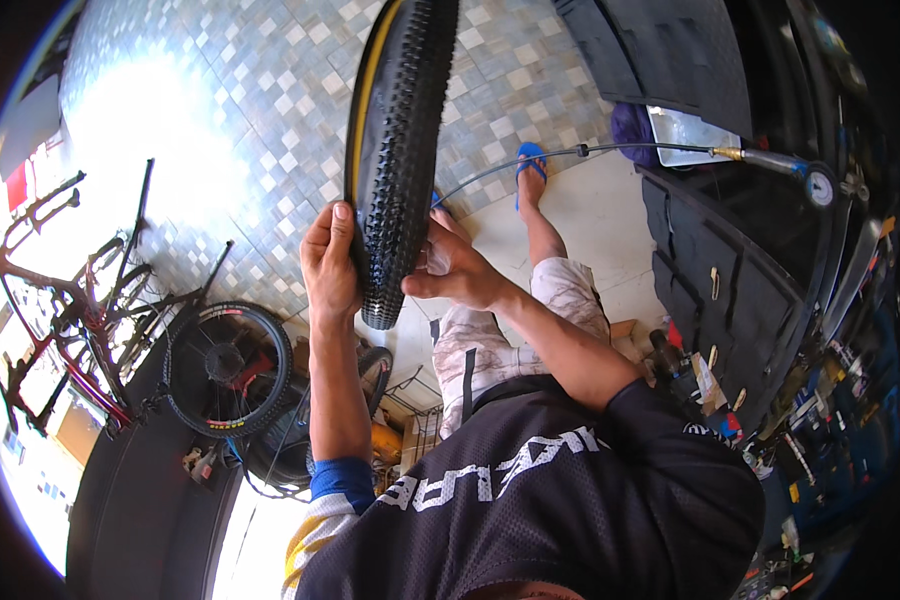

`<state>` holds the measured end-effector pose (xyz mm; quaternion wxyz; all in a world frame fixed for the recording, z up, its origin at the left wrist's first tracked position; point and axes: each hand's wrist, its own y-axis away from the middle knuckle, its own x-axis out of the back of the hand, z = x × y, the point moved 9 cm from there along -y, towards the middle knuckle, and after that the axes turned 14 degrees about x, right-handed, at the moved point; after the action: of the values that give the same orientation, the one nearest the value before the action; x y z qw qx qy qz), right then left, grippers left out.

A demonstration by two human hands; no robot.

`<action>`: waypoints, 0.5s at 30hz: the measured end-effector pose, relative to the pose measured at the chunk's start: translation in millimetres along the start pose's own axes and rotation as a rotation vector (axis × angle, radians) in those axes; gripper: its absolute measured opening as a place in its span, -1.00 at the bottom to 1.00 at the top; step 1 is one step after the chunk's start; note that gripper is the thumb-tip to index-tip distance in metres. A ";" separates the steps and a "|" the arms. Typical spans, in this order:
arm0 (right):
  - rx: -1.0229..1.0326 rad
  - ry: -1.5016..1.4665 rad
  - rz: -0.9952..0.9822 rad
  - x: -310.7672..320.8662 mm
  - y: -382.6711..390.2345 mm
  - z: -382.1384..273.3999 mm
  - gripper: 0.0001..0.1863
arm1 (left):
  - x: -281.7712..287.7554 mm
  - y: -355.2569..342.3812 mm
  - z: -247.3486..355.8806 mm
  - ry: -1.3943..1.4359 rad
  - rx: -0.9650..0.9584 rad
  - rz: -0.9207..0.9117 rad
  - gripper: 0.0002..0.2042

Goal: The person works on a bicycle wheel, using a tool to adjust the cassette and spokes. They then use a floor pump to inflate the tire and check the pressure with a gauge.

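At the left edge of the frame a dark red bicycle frame (40,300) stands on the tiled floor (270,80), and to its right, at lower left, a spoked wheel (227,368) lies flat. In the upper middle a knobby black tire (402,140) with a yellow stripe along its side stands upright on edge, running up out of the frame. The left hand (328,262) clasps its left side near the bottom, thumb up against the tread, fingers curled round the sidewall out of sight. The right hand (458,272) presses the right side, fingers bunched together at the rim; what they pinch I cannot tell. A thin air hose (570,153) arcs from there to a pressure gauge (820,186) at upper right. The tire looks light but springy, its knobs grippy; both sidewalls seem the surest hold.
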<state>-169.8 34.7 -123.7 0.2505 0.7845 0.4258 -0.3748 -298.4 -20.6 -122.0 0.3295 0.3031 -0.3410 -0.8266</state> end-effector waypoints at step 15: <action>-0.332 0.787 -0.326 42.7 98.1 48.3 -0.25 | -5.1 -14.0 14.3 0.212 0.094 0.052 -0.59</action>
<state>-88.7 -29.4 -179.3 0.1297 0.7393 0.6607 -0.0097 -310.4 -3.8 -122.9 0.3703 0.3948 -0.3502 -0.7644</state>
